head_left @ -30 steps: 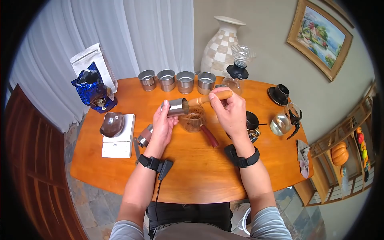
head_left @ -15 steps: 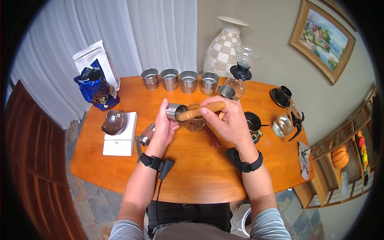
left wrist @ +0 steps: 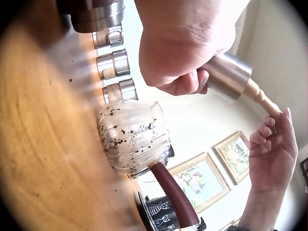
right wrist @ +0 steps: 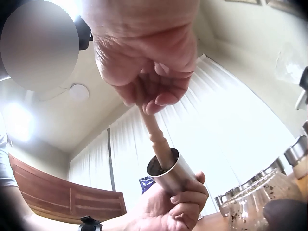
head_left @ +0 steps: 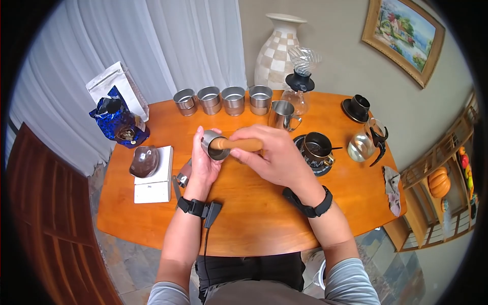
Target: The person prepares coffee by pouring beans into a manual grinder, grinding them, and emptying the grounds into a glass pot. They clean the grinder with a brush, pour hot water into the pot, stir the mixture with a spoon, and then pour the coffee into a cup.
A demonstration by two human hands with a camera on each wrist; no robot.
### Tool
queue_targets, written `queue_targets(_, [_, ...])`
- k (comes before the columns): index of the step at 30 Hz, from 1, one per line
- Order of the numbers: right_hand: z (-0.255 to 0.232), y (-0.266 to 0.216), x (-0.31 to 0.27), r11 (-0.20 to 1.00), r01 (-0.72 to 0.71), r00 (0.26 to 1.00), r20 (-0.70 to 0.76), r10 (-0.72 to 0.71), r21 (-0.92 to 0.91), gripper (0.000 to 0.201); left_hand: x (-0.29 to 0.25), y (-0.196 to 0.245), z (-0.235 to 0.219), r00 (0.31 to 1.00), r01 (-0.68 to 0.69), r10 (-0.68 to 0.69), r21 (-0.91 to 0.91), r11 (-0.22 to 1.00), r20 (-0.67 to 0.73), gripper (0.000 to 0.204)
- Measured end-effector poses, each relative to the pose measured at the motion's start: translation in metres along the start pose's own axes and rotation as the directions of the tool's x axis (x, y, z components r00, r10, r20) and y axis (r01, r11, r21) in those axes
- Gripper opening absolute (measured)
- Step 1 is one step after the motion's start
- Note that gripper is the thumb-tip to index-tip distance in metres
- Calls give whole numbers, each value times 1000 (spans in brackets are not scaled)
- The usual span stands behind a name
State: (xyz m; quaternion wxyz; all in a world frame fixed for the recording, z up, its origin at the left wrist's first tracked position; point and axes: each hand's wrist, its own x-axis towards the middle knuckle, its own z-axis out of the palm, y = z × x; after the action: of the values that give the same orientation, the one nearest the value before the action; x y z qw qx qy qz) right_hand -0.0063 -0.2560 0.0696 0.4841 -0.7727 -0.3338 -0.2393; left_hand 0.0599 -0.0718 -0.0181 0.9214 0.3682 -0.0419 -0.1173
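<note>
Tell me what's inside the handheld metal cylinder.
A wooden stick reaches into the metal cylinder through its open mouth. The stick's far end and the cylinder's bottom are hidden by the wall.

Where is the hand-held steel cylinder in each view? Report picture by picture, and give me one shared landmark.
Head: the steel cylinder is just left of centre, in the left hand.
Left wrist: the steel cylinder is upper right.
Right wrist: the steel cylinder is below centre, slightly right.
Shared landmark: the wooden stick in its open end.

two hands [head_left: 274,155], two bags [head_left: 121,122] (one vase [head_left: 278,58])
</note>
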Motion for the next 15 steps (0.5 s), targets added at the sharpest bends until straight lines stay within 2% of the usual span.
queue_targets(1, [1,1,-1,1000,-16,998,62,16,0,17,1,-1,1,1000,4,-4,7,1000,0,47])
queue_targets(2, [2,0,-2,1000,-19,998,54,19,5,17,1,-3,1,999,-17,17,20,1000,-32,47])
queue_targets(4, [2,-2,-2,993,-120,993,-4,120,6,20,1,-3,1,997,-39,41,38,999,-67,47])
queue_targets(5, [3,-3,-2,993,-119,993,-3,119,11,20,1,-3,0,999,-32,33,33,999,-32,47])
queue_targets(7, [5,-4,-3,998,-62,992,-114,58,-28,20,4,-3,-7,999,-8,9,-21,1000,32,48])
queue_targets(8, [5,-5,-2,998,-64,992,-114,61,-25,20,4,-5,-8,1000,-7,7,-20,1000,29,48])
queue_targets(10, [6,-7,-1,1000,26,999,-47,-26,-3,20,6,-7,-8,1000,-20,20,-46,999,4,48])
queue_targets(14, [7,-3,-1,995,25,998,-60,-31,-99,19,7,-7,-13,998,-64,65,-8,998,22,47])
queue_targets(15, [5,-5,-1,994,-14,994,-107,2,-108,18,8,-8,-12,995,-96,96,26,995,24,46])
